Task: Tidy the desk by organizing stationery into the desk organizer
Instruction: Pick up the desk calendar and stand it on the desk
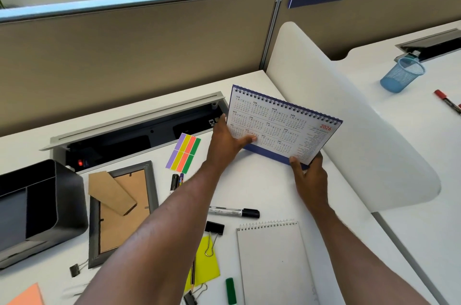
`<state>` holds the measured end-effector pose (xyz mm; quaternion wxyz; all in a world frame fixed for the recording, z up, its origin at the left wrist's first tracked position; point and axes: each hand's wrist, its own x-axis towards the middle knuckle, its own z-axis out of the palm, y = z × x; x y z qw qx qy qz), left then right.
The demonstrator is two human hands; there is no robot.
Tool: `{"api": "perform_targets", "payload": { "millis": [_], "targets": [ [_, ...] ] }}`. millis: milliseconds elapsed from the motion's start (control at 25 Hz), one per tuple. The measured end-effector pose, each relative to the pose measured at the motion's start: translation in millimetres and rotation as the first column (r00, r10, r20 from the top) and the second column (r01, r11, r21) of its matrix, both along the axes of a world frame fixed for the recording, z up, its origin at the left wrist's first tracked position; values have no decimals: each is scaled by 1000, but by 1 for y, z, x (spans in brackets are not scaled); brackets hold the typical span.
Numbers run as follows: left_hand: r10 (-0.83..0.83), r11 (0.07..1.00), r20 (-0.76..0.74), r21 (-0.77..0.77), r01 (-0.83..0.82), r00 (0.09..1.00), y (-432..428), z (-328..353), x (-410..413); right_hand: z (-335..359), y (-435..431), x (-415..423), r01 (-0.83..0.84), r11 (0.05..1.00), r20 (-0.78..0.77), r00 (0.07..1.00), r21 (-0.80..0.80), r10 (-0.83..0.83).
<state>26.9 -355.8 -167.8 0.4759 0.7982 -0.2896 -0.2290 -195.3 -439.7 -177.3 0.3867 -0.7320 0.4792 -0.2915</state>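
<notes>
A spiral-bound 2026 desk calendar is held tilted above the back right of the desk. My left hand grips its left edge, thumb across the page. My right hand holds its lower right corner. The dark grey desk organizer stands at the far left, its compartments looking empty. Loose on the desk lie coloured sticky flags, a black marker, two small markers, a black binder clip, a yellow sticky note, a pencil, a green highlighter and a spiral notepad.
A grey picture frame lies face down beside the organizer. An open cable tray runs along the back. A white divider bounds the desk on the right; beyond it stand a blue mesh cup and a red marker.
</notes>
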Motion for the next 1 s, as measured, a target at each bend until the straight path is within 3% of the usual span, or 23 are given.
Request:
{"api": "perform_targets", "payload": {
  "millis": [200, 480, 680, 1000],
  "targets": [
    [-6, 995, 96, 96, -3, 995, 11, 15, -7, 3, 11, -4, 13, 998, -11, 1000, -58, -14],
    [-56, 987, 288, 163, 8, 956, 57, 30, -31, -2, 40, -5, 204, 934, -324, 898, -295, -298],
    [-74, 967, 325, 255, -12, 943, 104, 37, -44, 11, 69, 3, 105, 931, -337, 913, -349, -229],
    [59, 971, 342, 198, -134, 938, 202, 53, -41, 27, 141, 24, -118, 925, -331, 944, -362, -9]
  ]
}}
